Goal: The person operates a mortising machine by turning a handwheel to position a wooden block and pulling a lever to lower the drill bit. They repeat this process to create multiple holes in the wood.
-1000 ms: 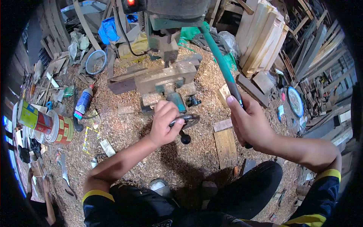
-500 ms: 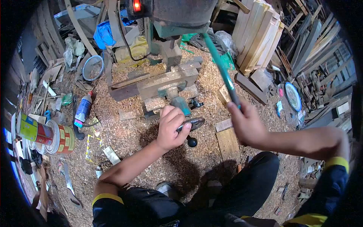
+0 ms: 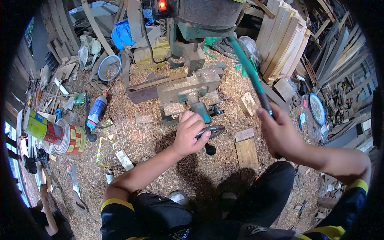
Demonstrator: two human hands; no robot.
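My left hand (image 3: 189,135) is closed round the rim of a dark handwheel (image 3: 212,131) at the front of a green vise (image 3: 200,111). Wooden blocks line the vise jaws, and a wooden block (image 3: 193,57) stands upright under the drill of the green machine (image 3: 204,18). On the right, my right hand (image 3: 282,130) grips the dark end of a long green lever (image 3: 248,66) that slants down from the machine. The palm side of that grip is partly hidden.
Wood shavings cover the floor. A blue bottle (image 3: 97,111) and paint buckets (image 3: 71,138) stand left, near a handsaw (image 3: 76,184). A loose block (image 3: 249,104) and a board (image 3: 247,154) lie right. Another person's arm (image 3: 48,210) shows at lower left.
My right hand and the lever's end have shifted right and slightly down relative to the machine. My left hand stays on the wheel. The whole view has shifted a little.
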